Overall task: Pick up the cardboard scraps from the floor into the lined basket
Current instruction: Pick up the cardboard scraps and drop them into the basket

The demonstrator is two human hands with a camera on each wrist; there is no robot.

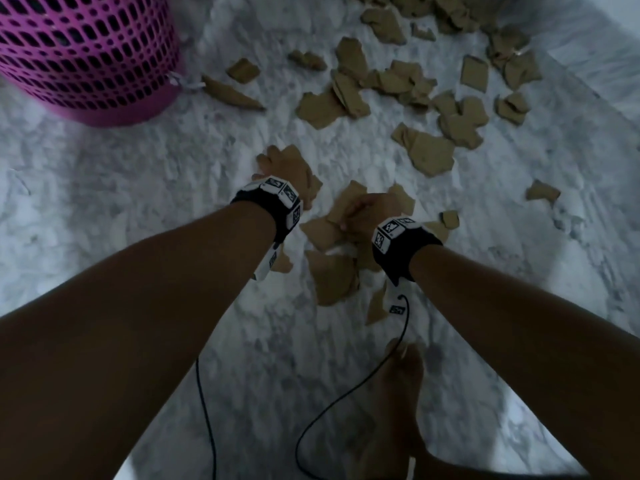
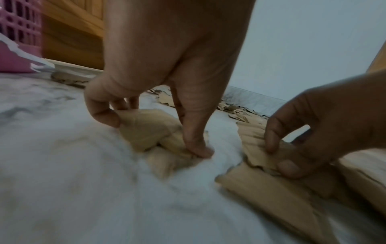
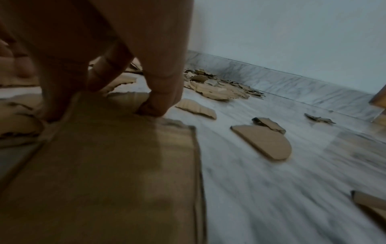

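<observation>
Right hand: fingers curled, pinching flat brown cardboard scrap; stacked pieces could slip off.
Left hand: pinching crumpled tan cardboard scraps, well apart from pink lattice plastic basket; loose bits could drop.

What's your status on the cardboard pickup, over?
Left hand pinching a scrap on the floor; right hand gripping another scrap. Many loose scraps beyond. Pink basket far left, path clear.
</observation>
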